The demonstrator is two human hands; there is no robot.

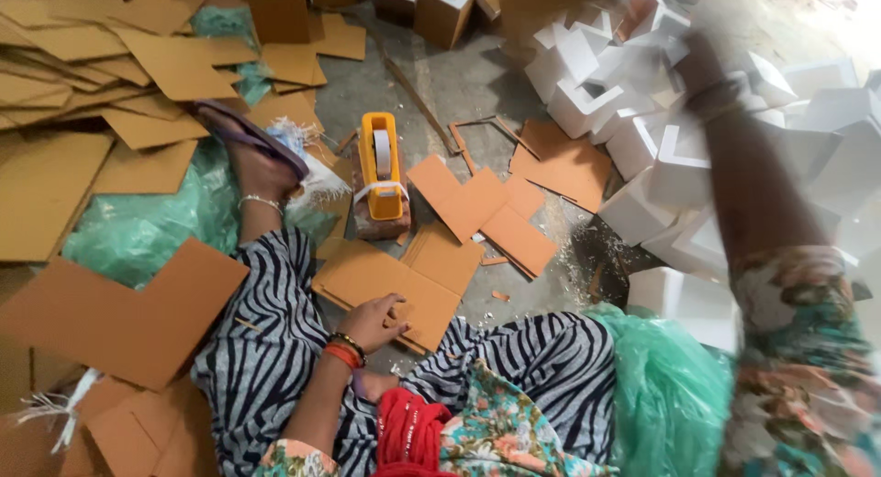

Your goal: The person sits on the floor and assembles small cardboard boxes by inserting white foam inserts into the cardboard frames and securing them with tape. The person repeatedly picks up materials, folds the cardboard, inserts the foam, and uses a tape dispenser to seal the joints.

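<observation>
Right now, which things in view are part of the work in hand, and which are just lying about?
In hand:
- left hand resting on the flat cardboard blank
- right hand, blurred, reaching into the white box pile
- yellow tape dispenser just ahead

Lying about:
- loose cardboard sheets
- green plastic bag
- cardboard scraps

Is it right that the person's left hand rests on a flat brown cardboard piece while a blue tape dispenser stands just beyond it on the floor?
Not quite. In the head view the left hand does rest on the flat brown cardboard piece, but the tape dispenser beyond it is yellow, not blue.

Grey concrete floor [459, 82] under brown cardboard cutouts [477, 202], yellow tape dispenser [381, 165].
</observation>
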